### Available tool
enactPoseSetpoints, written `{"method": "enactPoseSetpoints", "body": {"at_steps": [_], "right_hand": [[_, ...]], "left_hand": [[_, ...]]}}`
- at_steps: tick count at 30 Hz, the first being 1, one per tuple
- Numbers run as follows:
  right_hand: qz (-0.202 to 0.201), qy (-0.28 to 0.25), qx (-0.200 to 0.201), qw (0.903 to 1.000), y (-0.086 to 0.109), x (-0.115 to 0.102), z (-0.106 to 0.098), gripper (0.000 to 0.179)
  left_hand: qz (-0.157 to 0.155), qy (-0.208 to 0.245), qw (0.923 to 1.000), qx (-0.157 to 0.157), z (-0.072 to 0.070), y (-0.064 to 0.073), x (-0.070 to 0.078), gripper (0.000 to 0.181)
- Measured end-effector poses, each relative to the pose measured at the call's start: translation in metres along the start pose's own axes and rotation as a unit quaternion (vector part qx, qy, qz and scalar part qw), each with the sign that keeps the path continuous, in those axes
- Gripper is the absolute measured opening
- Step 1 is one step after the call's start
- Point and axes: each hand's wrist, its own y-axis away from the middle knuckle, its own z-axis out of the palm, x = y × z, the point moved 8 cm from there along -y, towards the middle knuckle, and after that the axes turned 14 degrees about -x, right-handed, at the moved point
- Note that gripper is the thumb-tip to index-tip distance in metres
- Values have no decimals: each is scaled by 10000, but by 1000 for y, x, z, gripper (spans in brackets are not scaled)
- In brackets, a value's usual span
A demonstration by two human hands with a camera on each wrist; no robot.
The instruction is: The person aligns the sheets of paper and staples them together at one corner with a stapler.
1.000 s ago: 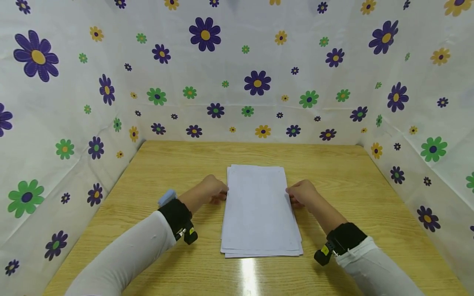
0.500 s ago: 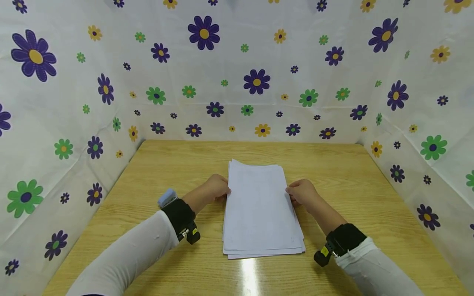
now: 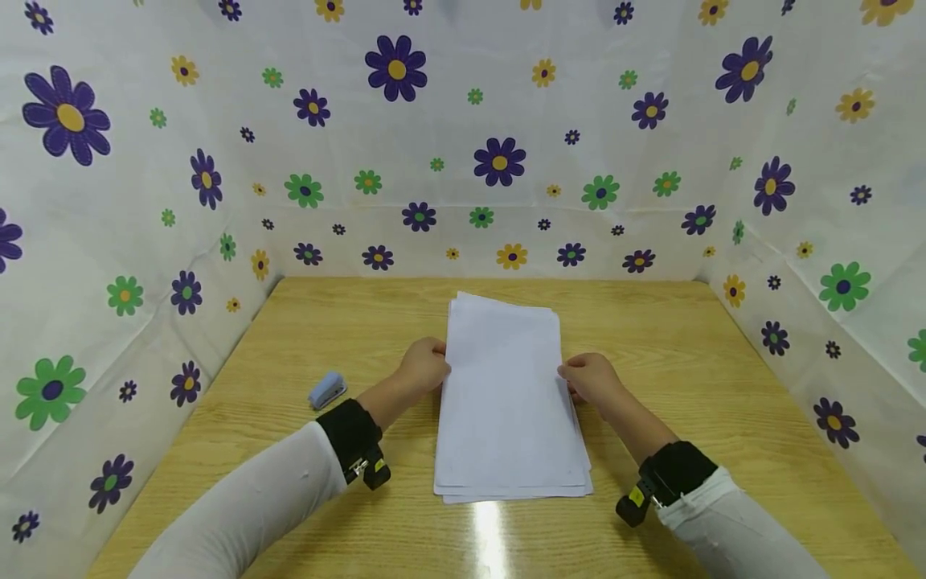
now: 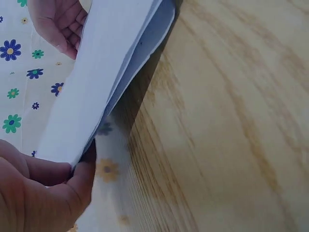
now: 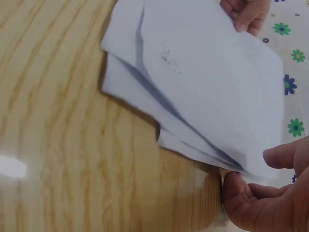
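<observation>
A loose stack of white paper sheets point(image 3: 506, 394) lies mid-table, its sheets slightly out of line and its far end raised. My left hand point(image 3: 424, 366) pinches the stack's left edge between thumb and fingers, as the left wrist view also shows. On the opposite edge my right hand point(image 3: 592, 378) grips the sheets, thumb point(image 5: 280, 155) above and curled fingers point(image 5: 236, 191) below. Gaps show between the sheets point(image 5: 193, 72) along their near side in the right wrist view. Faint dark marks are visible on the top sheet there.
A small blue stapler point(image 3: 328, 390) rests on the wooden table point(image 3: 347, 314), left of the left forearm's wristband point(image 3: 350, 438). White cloth with printed flowers point(image 3: 463, 121) closes off the back and both sides.
The far end of the paper has risen, its far left corner first. My left hand has shifted slightly onto the sheets' edge, while my right hand stays nearly in place.
</observation>
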Motion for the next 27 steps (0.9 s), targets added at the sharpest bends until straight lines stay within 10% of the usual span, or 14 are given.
{"method": "enactPoseSetpoints", "body": {"at_steps": [8, 16, 21, 27], "right_hand": [[-296, -243, -142, 9992, 2, -7, 1, 66], [-1093, -1032, 307, 9882, 10, -37, -4, 48], [-2011, -1028, 1056, 9684, 28, -68, -18, 40], [-3351, -873, 1612, 9242, 63, -109, -32, 33]], "left_hand": [[832, 714, 9940, -4, -7, 8, 15, 33], [1420, 1184, 9827, 57, -6, 20, 43, 34], [2053, 1187, 9706, 427, -14, 35, 74, 27], [3439, 855, 9318, 790, -25, 66, 123, 13]]}}
